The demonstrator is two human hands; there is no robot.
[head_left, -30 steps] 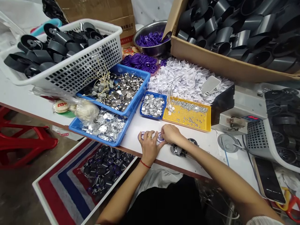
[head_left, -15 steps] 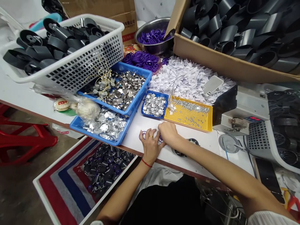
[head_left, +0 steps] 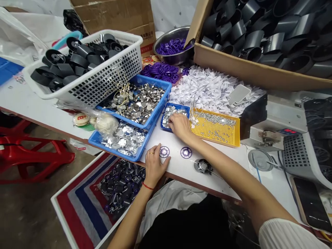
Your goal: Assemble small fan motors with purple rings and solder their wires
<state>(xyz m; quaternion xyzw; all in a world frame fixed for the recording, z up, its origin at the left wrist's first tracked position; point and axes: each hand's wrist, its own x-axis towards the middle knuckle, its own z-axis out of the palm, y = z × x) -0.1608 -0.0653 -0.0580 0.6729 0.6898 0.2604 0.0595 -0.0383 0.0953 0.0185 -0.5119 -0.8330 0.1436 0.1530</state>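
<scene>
My left hand [head_left: 155, 165] rests on the white table near its front edge, thumb apart from the fingers, holding nothing. Just right of its fingertips lies a purple spoked ring [head_left: 168, 151]. A second purple spoked ring [head_left: 186, 158] lies farther right; each has a small pale piece at its centre. My right hand [head_left: 180, 126] reaches over the small blue tray [head_left: 167, 129], its bent fingertips closed down among small silver metal pieces [head_left: 169, 110]. Whatever is between those fingertips is hidden. A black round part [head_left: 203, 166] with a silvery middle lies below my right forearm.
A yellow perforated tray [head_left: 237, 133] of small metal bits adjoins the small blue one. Larger blue trays [head_left: 146, 126] of metal discs stand left, before a white basket [head_left: 103, 74] of black parts. White pieces [head_left: 207, 86] are heaped behind. A metal device [head_left: 272, 124] stands right.
My hands have parted from the purple ring. The right one moved up to the small blue tray; the left one shifted left and opened. Both rings now show, and the view has shifted slightly.
</scene>
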